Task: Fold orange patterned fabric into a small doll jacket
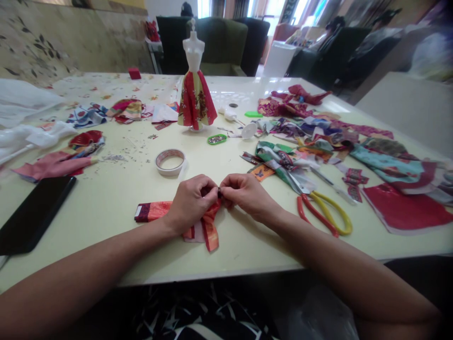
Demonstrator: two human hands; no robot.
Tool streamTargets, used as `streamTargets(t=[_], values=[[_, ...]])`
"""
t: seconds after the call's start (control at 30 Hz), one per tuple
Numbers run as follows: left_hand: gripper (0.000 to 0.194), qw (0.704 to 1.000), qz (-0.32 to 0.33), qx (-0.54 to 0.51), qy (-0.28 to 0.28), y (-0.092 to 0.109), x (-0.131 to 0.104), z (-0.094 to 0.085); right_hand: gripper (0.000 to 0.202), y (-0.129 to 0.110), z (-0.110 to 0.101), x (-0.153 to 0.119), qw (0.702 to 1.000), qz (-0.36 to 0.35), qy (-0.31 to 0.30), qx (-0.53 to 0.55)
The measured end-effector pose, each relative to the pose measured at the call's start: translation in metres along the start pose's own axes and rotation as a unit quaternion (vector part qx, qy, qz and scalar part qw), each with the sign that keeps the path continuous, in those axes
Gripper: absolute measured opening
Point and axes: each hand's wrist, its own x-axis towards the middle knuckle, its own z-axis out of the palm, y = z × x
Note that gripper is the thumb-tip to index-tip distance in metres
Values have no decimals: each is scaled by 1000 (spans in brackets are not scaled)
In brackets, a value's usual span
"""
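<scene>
Flanking hands [193, 200] and cloth [211, 232], phone [37, 212], scissors [320, 216], tape [167, 173] (just beyond)

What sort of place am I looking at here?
Likely a sewing or craft workroom, perhaps for doll-sized clothes: a small dress form wears a red-and-yellow skirt, and scissors lie near fabric scraps.

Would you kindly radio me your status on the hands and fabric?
Left hand and right hand pinched close together at orange-red fabric. Fabric partly under left hand. Tape roll beyond, not blocking.
</scene>
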Motion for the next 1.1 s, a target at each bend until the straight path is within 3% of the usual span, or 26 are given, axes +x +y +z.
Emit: streamTargets(t=[0.2, 0.5, 0.87, 0.97, 1.1], values=[[16, 978, -130, -163, -28, 0, 2, -2, 9, -3, 1, 0, 997, 18, 1, 81], [23, 948, -192, -250, -38, -1, 4, -2, 10, -4, 1, 1, 994, 22, 15, 109], [22, 921, -221, -322, 20, -3, 10, -4, 7, -11, -16, 10, 991, 9, 97, 91], [22, 926, -207, -315, 32, -8, 11, -5, 5, -12, -29, 15, 988, 8, 142, 63], [23, 947, -177, -266, 19, -9, 12, -8, 9, -5, -45, 24, 983, -7, 170, -68]])
